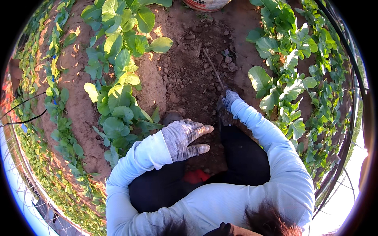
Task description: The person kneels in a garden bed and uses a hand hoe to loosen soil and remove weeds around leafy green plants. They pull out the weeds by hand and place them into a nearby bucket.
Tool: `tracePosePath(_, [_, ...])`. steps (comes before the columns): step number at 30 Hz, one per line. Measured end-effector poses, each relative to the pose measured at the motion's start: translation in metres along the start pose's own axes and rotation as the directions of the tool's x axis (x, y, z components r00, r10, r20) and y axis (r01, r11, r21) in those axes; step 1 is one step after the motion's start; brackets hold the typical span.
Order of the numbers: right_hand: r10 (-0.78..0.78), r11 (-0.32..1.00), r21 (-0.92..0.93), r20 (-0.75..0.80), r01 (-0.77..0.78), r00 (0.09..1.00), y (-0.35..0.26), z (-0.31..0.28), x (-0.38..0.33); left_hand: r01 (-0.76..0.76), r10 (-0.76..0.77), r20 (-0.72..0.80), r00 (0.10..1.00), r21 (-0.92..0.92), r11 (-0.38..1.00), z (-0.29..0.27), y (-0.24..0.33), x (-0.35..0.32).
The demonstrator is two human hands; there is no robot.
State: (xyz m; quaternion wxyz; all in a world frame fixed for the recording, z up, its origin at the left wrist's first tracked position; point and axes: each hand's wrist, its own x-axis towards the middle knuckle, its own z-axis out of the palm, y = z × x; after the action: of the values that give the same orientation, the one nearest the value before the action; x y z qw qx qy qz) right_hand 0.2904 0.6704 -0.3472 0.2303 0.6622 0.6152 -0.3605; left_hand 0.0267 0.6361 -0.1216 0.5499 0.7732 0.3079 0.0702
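A grey knitted glove, dark with dirt, covers my left hand (184, 137), held over my left knee beside the leafy row. Its fingers stretch apart and nothing is between them. My right hand (230, 99), gloved too, reaches forward by my right shin with its fingers wrapped round one end of a thin, brownish rod-like tool (213, 67). The rod slants forward and left, low over the crumbly soil (187, 74) of the furrow; whether its tip touches the ground I cannot tell. My grip hides its near end.
Broad-leaved green plants (120, 78) line the left ridge, and another leafy row (291, 78) runs along the right. A round whitish container (206, 4) stands at the far end of the furrow. Thin black wires (24, 124) jut in at the left; a dark curved pole (349, 47) borders the right.
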Motion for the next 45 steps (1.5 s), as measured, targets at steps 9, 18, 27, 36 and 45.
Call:
tracePosePath(9, [0.143,0.687,0.716,0.037,-0.127,0.989,-0.036,-0.016,0.04,0.01,-0.009,0.014,1.0,-0.065,0.998,0.0,-0.001,0.0])
tracePosePath(18, [0.004,0.978,0.199,-0.308,0.06,0.951,-0.05,-0.061,0.007,0.024,-0.02,0.067,0.998,-0.059,0.998,0.0,-0.002,0.005])
tracePosePath(27, [0.087,0.98,0.186,-0.056,-0.075,0.995,-0.125,-0.084,0.129,0.063,-0.054,0.097,0.994,-0.087,0.994,-0.002,0.002,0.009])
tracePosePath(36, [0.093,0.77,0.638,-0.076,-0.023,0.993,-0.085,-0.01,0.156,-0.004,0.011,0.071,0.997,-0.094,0.996,-0.003,0.005,0.015])
tracePosePath(45, [0.231,-0.225,0.882,0.461,-0.414,0.857,-0.077,0.016,0.025,0.036,-0.034,0.023,0.999,-0.097,0.995,0.002,-0.001,-0.002])
